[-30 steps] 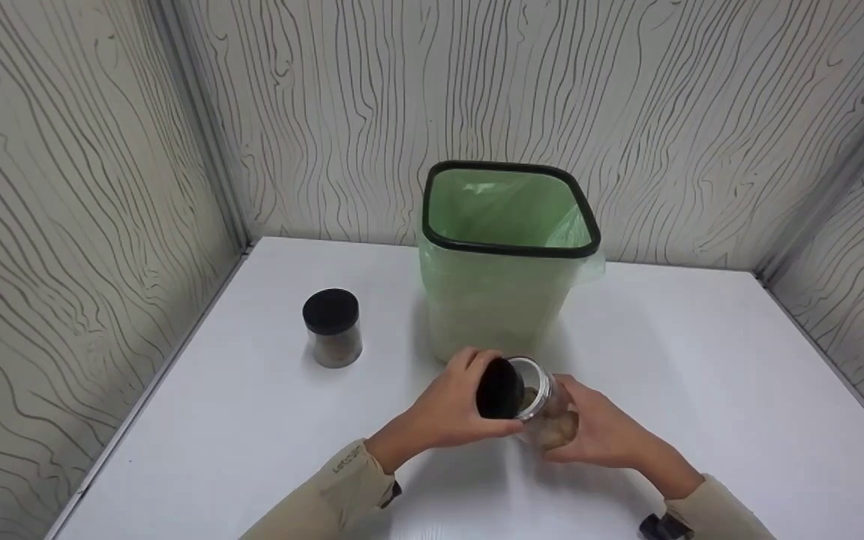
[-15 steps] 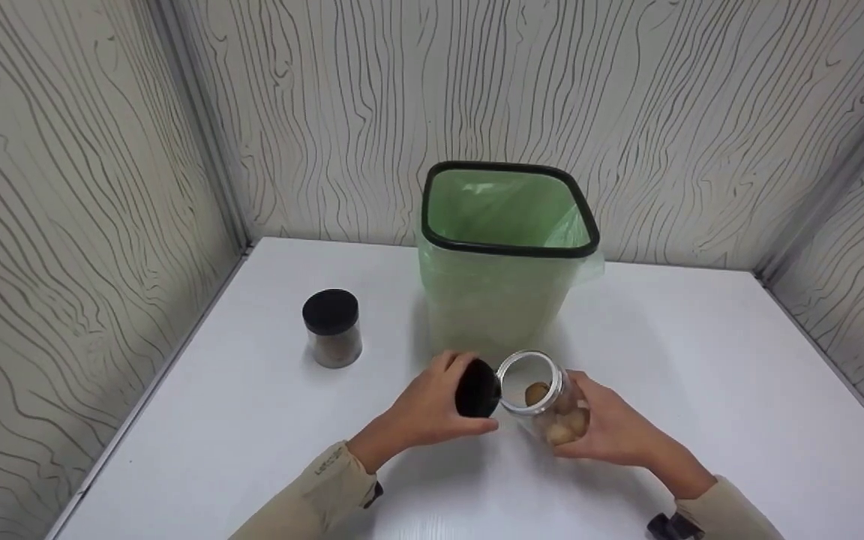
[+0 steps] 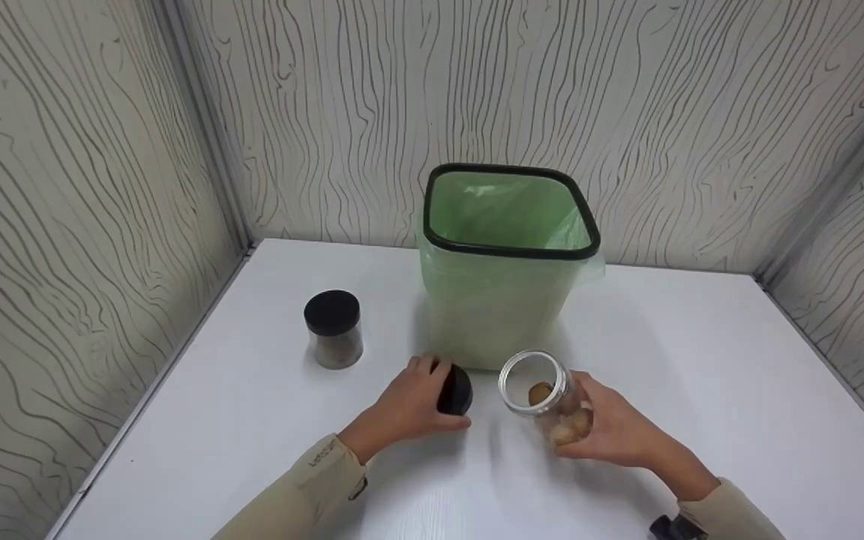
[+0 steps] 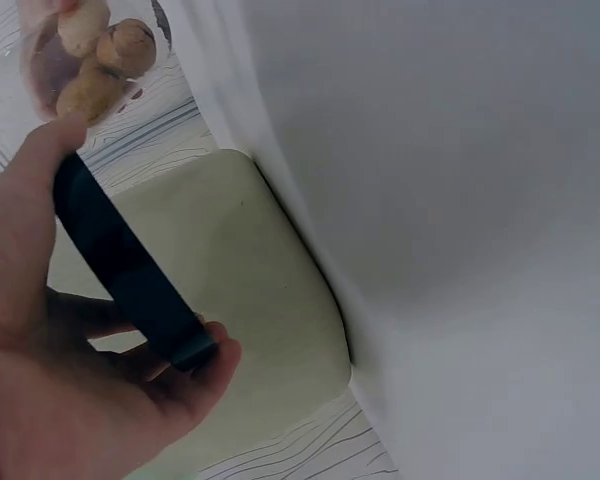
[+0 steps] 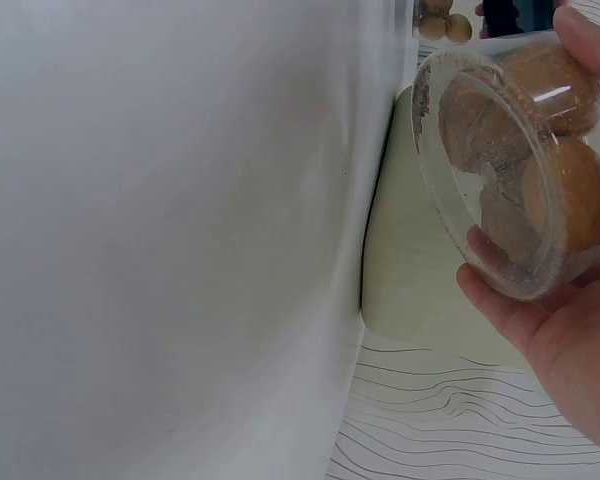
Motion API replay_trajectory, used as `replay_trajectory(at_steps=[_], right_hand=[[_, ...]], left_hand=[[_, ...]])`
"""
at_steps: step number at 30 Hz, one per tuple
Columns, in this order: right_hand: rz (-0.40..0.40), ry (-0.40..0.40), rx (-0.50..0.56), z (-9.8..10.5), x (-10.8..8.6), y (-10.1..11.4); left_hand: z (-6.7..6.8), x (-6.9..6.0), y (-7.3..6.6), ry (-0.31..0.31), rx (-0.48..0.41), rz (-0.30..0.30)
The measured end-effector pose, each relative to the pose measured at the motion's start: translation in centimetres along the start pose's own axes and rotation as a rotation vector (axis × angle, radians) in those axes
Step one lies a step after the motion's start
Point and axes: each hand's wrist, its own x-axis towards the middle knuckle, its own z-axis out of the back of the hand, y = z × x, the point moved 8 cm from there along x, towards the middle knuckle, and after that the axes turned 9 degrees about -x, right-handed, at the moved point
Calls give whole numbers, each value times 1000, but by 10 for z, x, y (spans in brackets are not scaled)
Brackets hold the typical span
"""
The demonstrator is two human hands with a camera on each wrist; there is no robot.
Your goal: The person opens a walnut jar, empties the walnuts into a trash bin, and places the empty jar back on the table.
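Note:
In the head view my left hand [image 3: 408,405] grips a black lid [image 3: 456,391] by its edge, left of an uncapped clear jar [image 3: 563,420]. My right hand [image 3: 616,424] holds that jar tilted, its mouth facing up and left. Several round brown pieces [image 3: 565,429] lie inside it. The left wrist view has the lid [image 4: 130,265] between the thumb and fingers of my left hand [image 4: 60,360]. Seen from the right wrist, the jar's base [image 5: 490,170] faces the camera, with my right hand [image 5: 580,340] around its side.
A green-lined bin with a black rim [image 3: 511,250] stands behind both hands on the white table [image 3: 199,420]. A second jar with a black lid [image 3: 332,313] is upright at the left. Patterned walls [image 3: 327,112] border the table at the back and sides.
My left hand has moved left and slightly down with the lid, away from the jar's mouth. The jar has shifted slightly right, its opening now more visible.

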Motion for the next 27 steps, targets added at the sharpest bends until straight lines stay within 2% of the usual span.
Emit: replay_trajectory(at_steps=[6, 13, 21, 27], right_hand=[[-4, 2, 23, 0, -1, 2], [10, -10, -6, 1, -1, 4], [26, -12, -31, -1, 0, 5], [28, -11, -47, -2, 0, 5]], left_hand=[[-7, 2, 11, 36, 116, -4], [-14, 5, 23, 77, 183, -1], [-20, 7, 35, 131, 231, 35], [-24, 9, 44, 167, 227, 67]])
